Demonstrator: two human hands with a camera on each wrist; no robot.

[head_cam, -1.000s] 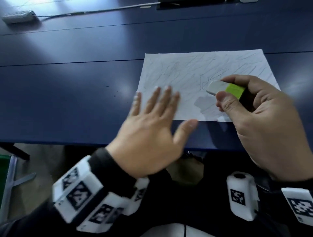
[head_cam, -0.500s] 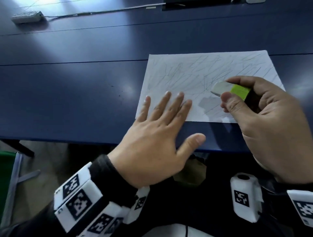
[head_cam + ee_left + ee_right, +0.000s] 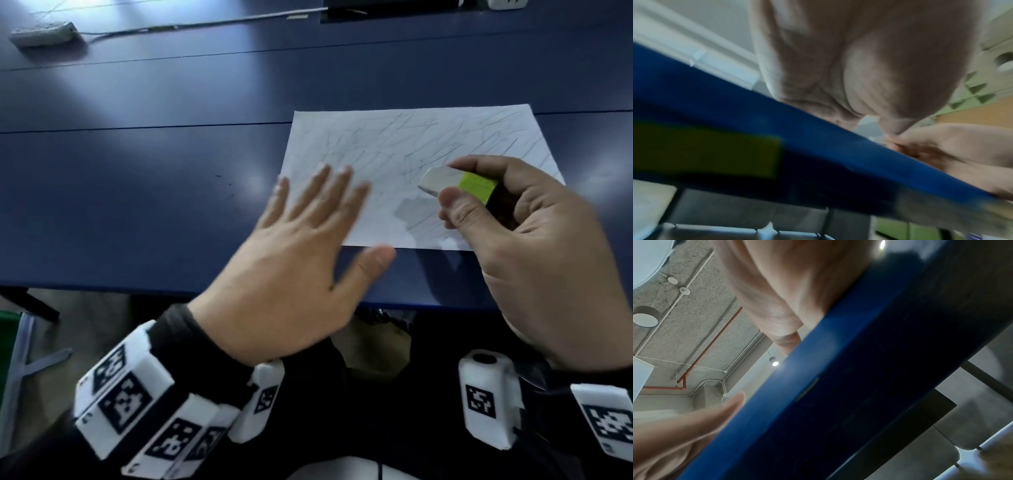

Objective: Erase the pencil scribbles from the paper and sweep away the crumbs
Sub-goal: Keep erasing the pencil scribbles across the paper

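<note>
A white sheet of paper [image 3: 411, 147] covered in pencil scribbles lies on the dark blue table [image 3: 137, 171]. My right hand [image 3: 479, 192] grips a white eraser [image 3: 442, 180] with a lime-green and black sleeve, its white tip just above the sheet's near middle. My left hand [image 3: 322, 192] lies flat with fingers spread over the sheet's near left corner, blurred by motion. I see no crumbs on the sheet. The wrist views show only the table's blue edge [image 3: 818, 146] and the undersides of the hands.
A white power strip [image 3: 41, 34] with its cable lies at the far left of the table. A dark slot [image 3: 390, 10] sits at the far edge. The table's near edge [image 3: 102, 287] runs just under my left palm; floor and a green bin lie below.
My left hand has slid forward and right onto the sheet's near left corner. The right hand with the eraser has stayed over the same spot of the paper.
</note>
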